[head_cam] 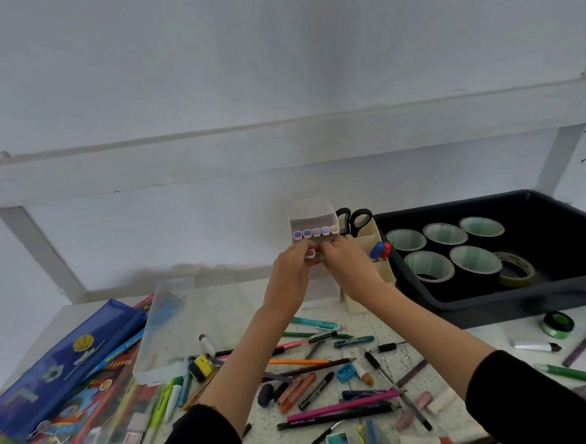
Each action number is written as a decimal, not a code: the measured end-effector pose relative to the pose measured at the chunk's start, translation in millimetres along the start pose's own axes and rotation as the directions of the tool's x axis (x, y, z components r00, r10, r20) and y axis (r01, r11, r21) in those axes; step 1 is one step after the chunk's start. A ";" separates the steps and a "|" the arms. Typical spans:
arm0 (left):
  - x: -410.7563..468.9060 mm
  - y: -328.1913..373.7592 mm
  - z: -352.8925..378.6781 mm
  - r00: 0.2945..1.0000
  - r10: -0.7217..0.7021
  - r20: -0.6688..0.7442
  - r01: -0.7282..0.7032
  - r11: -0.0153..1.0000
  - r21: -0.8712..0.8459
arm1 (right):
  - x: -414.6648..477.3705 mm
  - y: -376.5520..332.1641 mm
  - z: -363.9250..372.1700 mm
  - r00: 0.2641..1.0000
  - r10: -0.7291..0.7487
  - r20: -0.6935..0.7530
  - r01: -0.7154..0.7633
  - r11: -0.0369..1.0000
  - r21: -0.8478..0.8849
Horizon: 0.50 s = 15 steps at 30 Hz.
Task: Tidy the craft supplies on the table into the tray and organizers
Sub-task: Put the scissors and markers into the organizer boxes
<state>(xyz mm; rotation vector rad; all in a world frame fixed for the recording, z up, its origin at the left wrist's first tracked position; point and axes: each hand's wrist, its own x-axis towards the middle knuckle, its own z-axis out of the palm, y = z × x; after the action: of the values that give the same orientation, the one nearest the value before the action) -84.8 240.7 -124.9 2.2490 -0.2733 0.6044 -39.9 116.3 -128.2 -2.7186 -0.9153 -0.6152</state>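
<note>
Your left hand (292, 266) and right hand (347, 256) both pinch a pink-capped marker (310, 253), about equally close. The white marker box (313, 217) sits just above your fingertips, mouth facing you, so the marker goes in lengthwise under the capped row (316, 232).

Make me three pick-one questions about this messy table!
1. Where are the scissors? A in the blue pouch; B flat on the table; C standing in the beige organizer.
2. How many tape rolls show in the black tray? A two; B six; C ten.
3. What are the left hand and right hand doing? A pinching markers at the white box; B lying flat; C cutting paper.
Answers: C, handles stick up from it; B, five green-cored plus one beige; A, fingers curl round them.
</note>
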 end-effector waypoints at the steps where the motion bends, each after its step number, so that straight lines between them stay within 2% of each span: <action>1: -0.1 -1.0 0.8 1.000 -0.018 0.011 0.018 1.000 -0.009 | 1.4 -0.7 1.7 1.000 -0.005 0.004 0.005 0.999 -0.050; 5: 2.0 -4.3 4.9 0.997 -0.071 0.036 0.071 0.997 0.008 | 4.5 -3.2 5.9 0.999 0.027 0.032 -0.024 0.994 -0.109; 10: 5.6 -5.5 15.2 0.998 -0.066 0.010 0.066 0.996 0.057 | 2.5 -3.2 2.7 0.999 0.031 -0.006 -0.032 0.997 -0.074; 15: 4.0 -9.6 23.0 0.998 -0.068 -0.014 0.069 0.991 0.113 | 5.4 -2.4 -0.7 0.997 0.019 0.080 -0.010 0.994 -0.111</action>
<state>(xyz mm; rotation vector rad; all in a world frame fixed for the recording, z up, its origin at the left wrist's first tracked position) -70.1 230.1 -142.5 2.3536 -0.1596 0.6077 -37.7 120.8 -124.9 -2.8649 -0.9051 -0.5730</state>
